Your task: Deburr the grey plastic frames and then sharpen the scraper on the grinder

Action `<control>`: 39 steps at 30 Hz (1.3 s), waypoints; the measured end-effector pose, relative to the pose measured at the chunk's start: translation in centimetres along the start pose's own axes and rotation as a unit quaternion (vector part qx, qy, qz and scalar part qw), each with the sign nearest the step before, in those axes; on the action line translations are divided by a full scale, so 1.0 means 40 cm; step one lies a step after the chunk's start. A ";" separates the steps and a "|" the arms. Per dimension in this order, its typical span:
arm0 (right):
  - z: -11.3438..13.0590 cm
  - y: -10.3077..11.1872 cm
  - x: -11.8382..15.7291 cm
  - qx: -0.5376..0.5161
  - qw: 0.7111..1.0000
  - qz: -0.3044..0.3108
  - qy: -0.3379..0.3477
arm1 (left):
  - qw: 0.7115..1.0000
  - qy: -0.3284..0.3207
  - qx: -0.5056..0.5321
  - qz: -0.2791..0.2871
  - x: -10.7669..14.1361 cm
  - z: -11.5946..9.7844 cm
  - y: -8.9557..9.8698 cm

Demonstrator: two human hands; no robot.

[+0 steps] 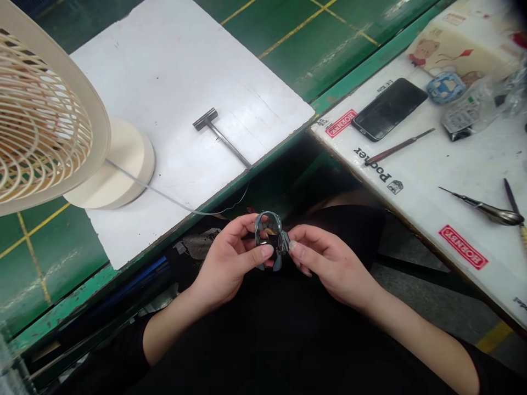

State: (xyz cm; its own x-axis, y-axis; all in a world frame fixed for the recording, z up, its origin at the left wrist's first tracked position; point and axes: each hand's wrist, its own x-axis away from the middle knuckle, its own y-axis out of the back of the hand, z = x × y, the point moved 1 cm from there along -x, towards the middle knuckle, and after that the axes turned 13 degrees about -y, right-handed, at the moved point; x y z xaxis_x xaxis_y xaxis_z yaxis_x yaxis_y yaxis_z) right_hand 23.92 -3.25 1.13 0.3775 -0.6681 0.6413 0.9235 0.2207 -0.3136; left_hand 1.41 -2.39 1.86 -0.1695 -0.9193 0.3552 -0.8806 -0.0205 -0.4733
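A small dark grey part with a curved arch [268, 215] is held above my lap, between both hands. My left hand [235, 253] grips its left side, the thumb pressed on its front and the fingers behind. At its right side, the thumb and fingers of my right hand [322, 257] pinch a small ribbed dark piece [284, 241]. Whether that piece is joined to the arched part cannot be made out. Some fingertips are hidden behind the parts.
A fan [119, 164] stands at the left on a white board [173, 71], with a metal T-handle tool [228, 144] to its right. The right-hand table [411, 203] bears a phone [390, 108], a brown-handled tool [399, 147], pliers [489, 209] and a plastic bag [473, 109]. A thin cable crosses toward my lap.
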 end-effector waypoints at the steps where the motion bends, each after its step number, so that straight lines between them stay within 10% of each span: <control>1: 0.005 -0.003 0.001 0.010 1.000 -0.011 0.008 | 1.000 -0.013 -0.007 0.005 0.001 0.002 0.002; 18: 0.012 -0.017 0.007 0.019 0.998 -0.055 -0.002 | 0.998 -0.044 -0.030 0.024 0.014 0.019 0.006; 33: -0.020 -0.017 -0.012 -0.064 0.998 -0.007 -0.022 | 0.995 0.088 0.046 0.010 0.001 0.000 -0.012; 39: -0.001 -0.007 -0.009 -0.041 0.998 -0.052 0.021 | 0.989 0.018 -0.116 0.086 0.008 -0.002 0.006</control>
State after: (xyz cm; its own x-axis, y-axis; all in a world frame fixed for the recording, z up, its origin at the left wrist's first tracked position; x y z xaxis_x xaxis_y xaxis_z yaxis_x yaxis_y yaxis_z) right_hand 23.51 -3.12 0.95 0.2749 -0.7137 0.6443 0.9483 0.0909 -0.3039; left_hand 1.12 -2.65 1.94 -0.3370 -0.8869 0.3160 -0.9150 0.2293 -0.3321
